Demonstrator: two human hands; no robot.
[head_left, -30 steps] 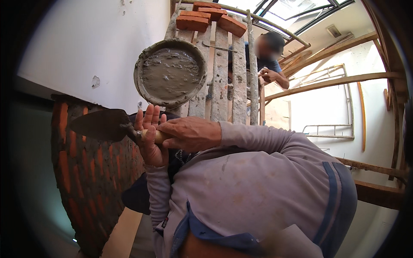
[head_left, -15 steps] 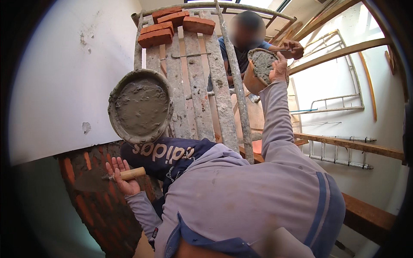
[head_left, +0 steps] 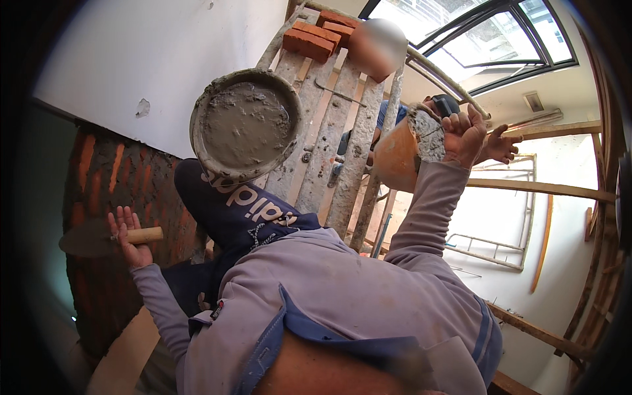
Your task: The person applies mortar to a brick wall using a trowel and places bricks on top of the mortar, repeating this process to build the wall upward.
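My left hand [head_left: 133,245] has its fingers stretched out, with a trowel's wooden handle [head_left: 146,235] lying across the palm under the thumb. The trowel's dark blade [head_left: 87,239] is in front of the brick wall [head_left: 125,178], which is partly smeared with mortar. My raised right hand [head_left: 466,135] is curled at the top of an orange bucket [head_left: 397,157], which is tilted and holds grey mortar [head_left: 428,135]. Just behind it is a co-worker's open hand [head_left: 503,143]; the bucket hides much of that person. A round tub [head_left: 201,148] of wet mortar stands by my knee.
Mortar-stained scaffold planks [head_left: 322,155] run away from me, bearing red bricks [head_left: 308,45] at the far end. A metal rail [head_left: 438,71] crosses there. Wooden beams [head_left: 543,189] cross on the right. Beyond is a window [head_left: 497,39]; a white wall [head_left: 151,59] rises on the left.
The view has swung. The bucket has tipped, its mouth turned to the right. The co-worker's hand, earlier closed by the bucket's rim, is now open and apart from it.
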